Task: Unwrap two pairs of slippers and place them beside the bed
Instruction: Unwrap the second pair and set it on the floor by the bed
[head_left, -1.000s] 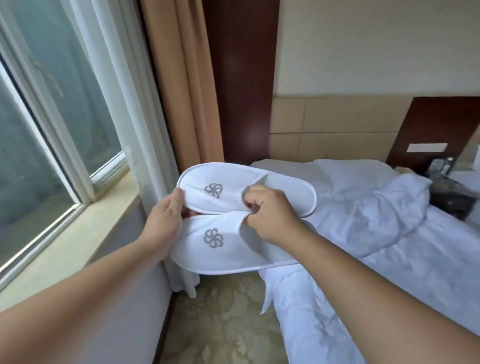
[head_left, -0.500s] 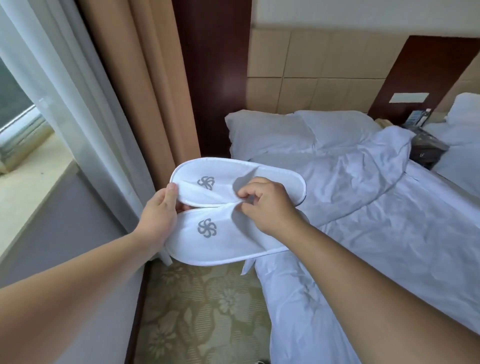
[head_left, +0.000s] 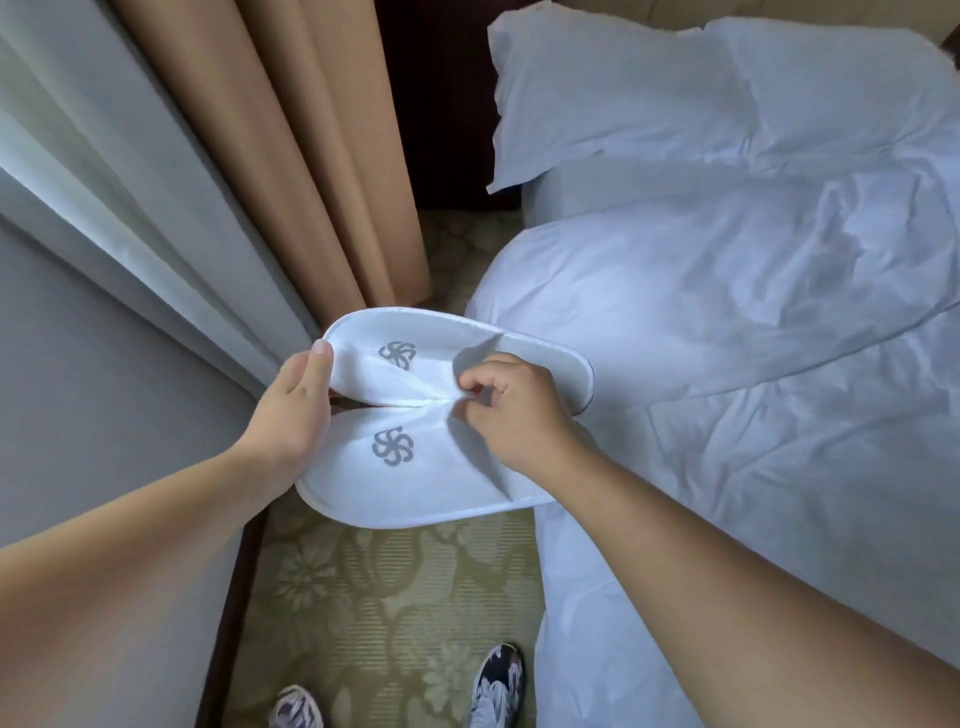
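Item: 1 pair of white slippers, unwrapped, held in the air above the carpet (head_left: 389, 597) strip between the bed (head_left: 753, 338) and the curtains, toes pointing left.
- Far slipper (head_left: 431, 364): grey pinwheel logo on the upper, its inner edge touching the near one.
- Near slipper (head_left: 384, 488): same logo, lying just beside and parallel to the far one.

Left hand (head_left: 291, 415): grips the toe ends of the pair, thumb on top of the far slipper, the other fingers underneath and hidden.
Right hand (head_left: 519, 415): fingers (head_left: 483, 382) curled, pinching the upper edges where the 2 slippers meet at mid-length.

Surroundings:
- Bed: rumpled white duvet (head_left: 779, 467), 2 white pillows (head_left: 613, 88) at the head.
- Tan curtain (head_left: 291, 156) hanging beside a pale sheer curtain (head_left: 130, 208), both left of the slippers.
- Carpet: olive, floral pattern.
- 2 patterned shoes (head_left: 496, 686) on the person's feet, at the bottom edge.
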